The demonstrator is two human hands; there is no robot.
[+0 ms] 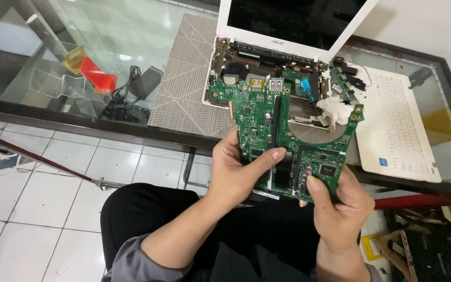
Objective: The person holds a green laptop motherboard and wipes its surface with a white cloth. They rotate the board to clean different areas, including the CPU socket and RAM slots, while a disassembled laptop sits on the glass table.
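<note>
The left hand (236, 169) is gripping the near left part of a green circuit board (267, 117), its thumb lying across the board's face and its fingers wrapping underneath. The right hand (337, 203) is clasping the board's near right corner, thumb pressing on top beside a dark square chip, fingers curling behind the edge. Both hands are holding the board up above the person's lap, just in front of the glass table (105, 31) edge, tilting its face toward the camera.

A wad of white tissue (335, 110) is sitting at the board's far right corner, and whether it is resting on the board or on the laptop behind cannot be told. The board is covering the near part of an opened white laptop base (220, 52), whose fan and inner parts are showing past the board's far edge. The laptop's dark screen (293, 18) is standing up behind that. The base is lying on a grey woven mat (181, 78).

To the right, a detached white keyboard panel (398, 122) is lying flat on the glass, with small dark parts and a green strip between it and the base. To the left of the mat, a black power adapter (144, 81) with its cord is resting near a clear stand with red and yellow pieces (87, 68).
</note>
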